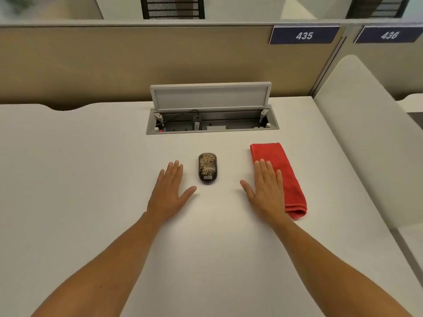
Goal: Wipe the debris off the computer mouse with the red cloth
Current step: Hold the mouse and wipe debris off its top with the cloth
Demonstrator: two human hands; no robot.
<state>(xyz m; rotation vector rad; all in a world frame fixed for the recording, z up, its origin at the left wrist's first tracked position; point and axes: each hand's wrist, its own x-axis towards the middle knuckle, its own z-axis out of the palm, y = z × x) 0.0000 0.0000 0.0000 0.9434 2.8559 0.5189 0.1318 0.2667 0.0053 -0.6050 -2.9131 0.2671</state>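
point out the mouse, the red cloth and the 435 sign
mouse (207, 167), head view, middle of its debris-speckled top
red cloth (285, 165), head view, bare part beside the right hand
435 sign (304, 35), head view, on the number

Desk (80, 168) is bare to the left & in front of the mouse (207, 168), w/ a clear gap on each side btwn it & the flat hands: left hand (170, 191) just beside it, right hand (266, 191) further off, its outer edge overlapping the red cloth (286, 165). Behind the mouse, the open cable box (211, 122) w/ raised lid (210, 96) blocks reach toward the partition (114, 65). A low padded divider (366, 133) closes off the right side past the cloth.
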